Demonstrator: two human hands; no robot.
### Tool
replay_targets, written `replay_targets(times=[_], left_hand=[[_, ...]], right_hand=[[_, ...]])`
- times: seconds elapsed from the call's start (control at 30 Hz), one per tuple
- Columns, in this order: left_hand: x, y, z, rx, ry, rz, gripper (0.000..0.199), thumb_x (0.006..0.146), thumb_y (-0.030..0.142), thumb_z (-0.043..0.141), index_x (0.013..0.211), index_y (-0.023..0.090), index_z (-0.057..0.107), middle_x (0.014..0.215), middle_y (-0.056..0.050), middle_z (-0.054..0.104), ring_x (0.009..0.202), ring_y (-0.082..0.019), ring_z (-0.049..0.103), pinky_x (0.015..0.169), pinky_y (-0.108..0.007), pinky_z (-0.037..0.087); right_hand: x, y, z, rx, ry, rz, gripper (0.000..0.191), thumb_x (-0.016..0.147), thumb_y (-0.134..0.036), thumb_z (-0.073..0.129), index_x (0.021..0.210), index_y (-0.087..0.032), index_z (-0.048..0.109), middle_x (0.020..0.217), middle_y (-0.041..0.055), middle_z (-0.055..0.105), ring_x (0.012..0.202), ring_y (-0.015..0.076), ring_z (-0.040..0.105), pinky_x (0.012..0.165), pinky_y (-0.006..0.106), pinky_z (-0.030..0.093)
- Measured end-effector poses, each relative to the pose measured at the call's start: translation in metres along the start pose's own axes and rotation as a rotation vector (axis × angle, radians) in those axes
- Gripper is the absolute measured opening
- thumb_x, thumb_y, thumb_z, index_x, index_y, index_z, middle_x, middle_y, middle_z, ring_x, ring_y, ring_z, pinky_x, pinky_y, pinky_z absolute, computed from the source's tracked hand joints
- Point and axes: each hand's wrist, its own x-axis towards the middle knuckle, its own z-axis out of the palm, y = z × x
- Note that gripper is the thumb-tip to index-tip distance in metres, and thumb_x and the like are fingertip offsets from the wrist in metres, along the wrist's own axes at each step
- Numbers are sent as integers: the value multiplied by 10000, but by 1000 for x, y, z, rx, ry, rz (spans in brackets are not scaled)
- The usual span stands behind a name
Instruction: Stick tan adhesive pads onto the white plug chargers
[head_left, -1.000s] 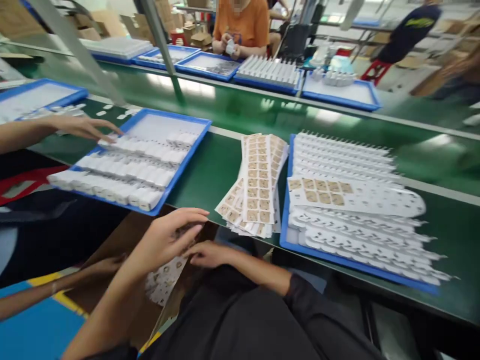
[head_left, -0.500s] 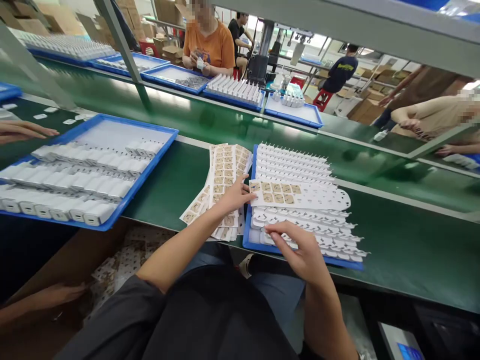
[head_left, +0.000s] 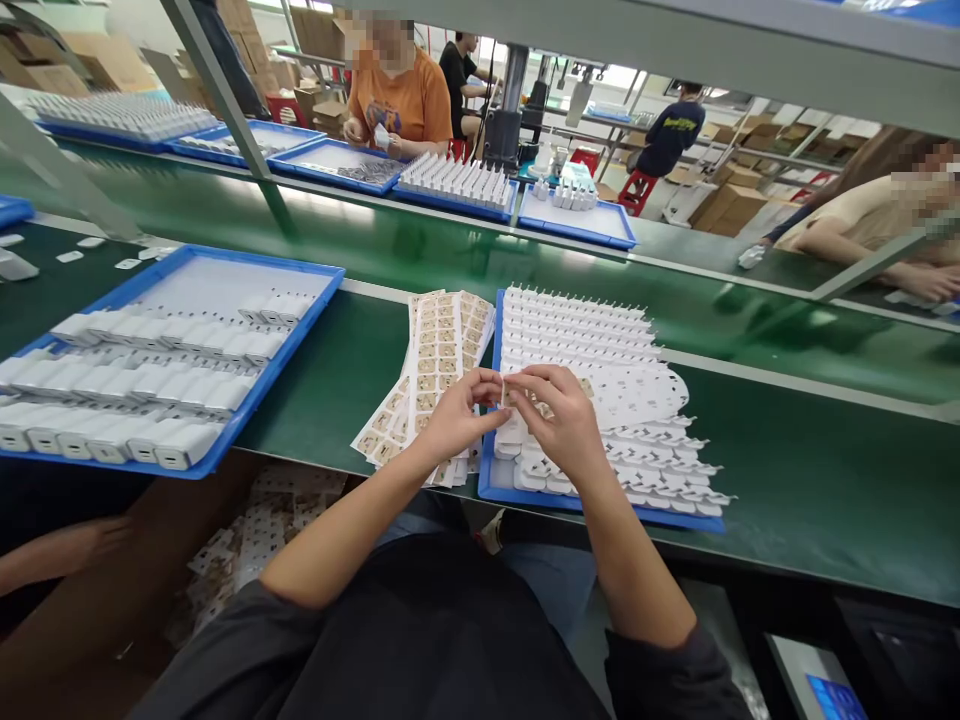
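A white sheet of tan stickers point(head_left: 637, 392) lies across rows of small white plastic parts point(head_left: 577, 325) in a blue tray point(head_left: 499, 488). At the sheet's left end, my left hand point(head_left: 466, 408) is closed on its edge. My right hand point(head_left: 561, 420) meets it there, thumb and fingers pinched at a tan sticker; whether that sticker is fully off the sheet I cannot tell. The right hand covers much of the sheet's remaining stickers. Beside the tray, left of my hands, more sticker sheets point(head_left: 435, 340) are fanned in a pile.
To the left, another blue tray point(head_left: 341, 275) holds rows of white housings point(head_left: 180, 435). Loose white pieces point(head_left: 71, 256) lie beyond it. Across the green belt, more trays point(head_left: 577, 232) stand before a person in orange point(head_left: 409, 100). Used sheets point(head_left: 259, 530) are heaped below the table edge.
My right hand has moved up and left from the tray's front to the sheet's left end, meeting my left hand. The neighbour's hand at the far left has left the table.
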Motion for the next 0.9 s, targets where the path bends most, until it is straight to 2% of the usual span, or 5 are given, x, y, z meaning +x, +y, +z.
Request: replay_targets(times=[0.13,0.27,0.5,0.67,0.9], left_hand=[[5,3,-1,-208,34,-100,298,767,447,745,869,181,658,800,-24,670,796,-166,642,817,-321,506],[10,5,-1,-275,85,-176,362,735,517,776,738,167,684,697,-2,631,683,-128,586,749,-298,506],[12,4,-7,-234,117,-175,344,697,438,839,855,149,738,759,-19,692,682,-123,615,703,-274,508],[13,3,-10,-341,137,-219,360,669,387,869,873,132,718,716,-4,686,655,-102,624,708,-257,522],[13,7,-8,-299,137,-196,402,651,385,870,908,138,684,655,17,674,627,-112,627,688,-269,524]], right_hand=[[-1,-2,1,15,32,-12,185,982,-208,571,1079,-246,723,1023,84,696,984,240,640,868,410,534],[-1,-3,2,-2,22,-19,176,977,-196,577,1063,-239,725,1011,79,700,971,234,631,855,402,530],[-2,0,7,-5,24,-30,158,959,-191,617,1090,-225,698,1011,81,716,962,250,636,835,408,534],[-3,1,12,11,45,-55,148,945,-161,635,1062,-232,694,985,80,705,933,245,628,816,410,530],[-1,1,9,-2,1,-59,155,933,-141,629,1041,-226,700,938,85,644,910,246,603,779,395,521]])
